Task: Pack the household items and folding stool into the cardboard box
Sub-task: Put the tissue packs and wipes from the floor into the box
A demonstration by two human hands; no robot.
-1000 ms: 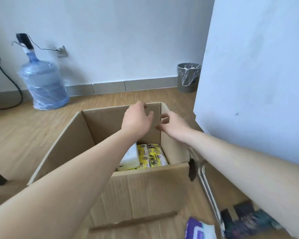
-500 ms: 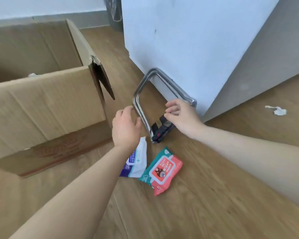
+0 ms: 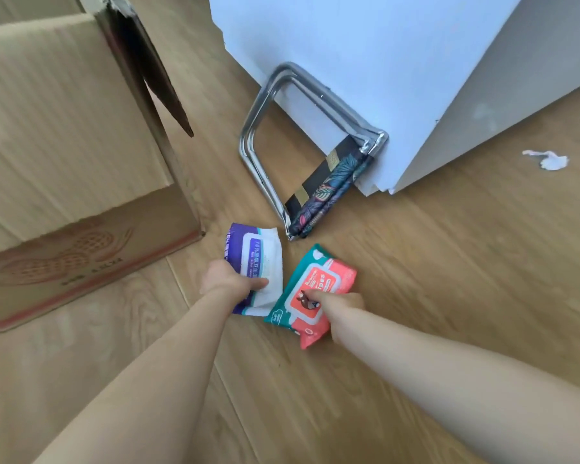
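Two wipe packs lie side by side on the wooden floor. My left hand [image 3: 228, 279] grips the near edge of the purple-and-white wipes pack [image 3: 262, 256], thumb on top. My right hand [image 3: 337, 304] pinches the near edge of the teal-and-coral wipes pack [image 3: 318, 279]. The folding stool [image 3: 315, 162], chrome tube frame with dark leaf-print fabric, leans folded against the white cabinet just beyond the packs. The cardboard box [image 3: 64, 145] stands at the left, its inside out of view.
A white cabinet [image 3: 365, 61] rises at the upper right with its corner near the stool. A torn box flap [image 3: 148, 72] hangs beside the box corner. A crumpled white scrap [image 3: 548, 160] lies on the floor at the far right.
My hands left the box, passed the stool's frame, then came down toward me onto the two wipe packs and closed on them. My view swung right and down.
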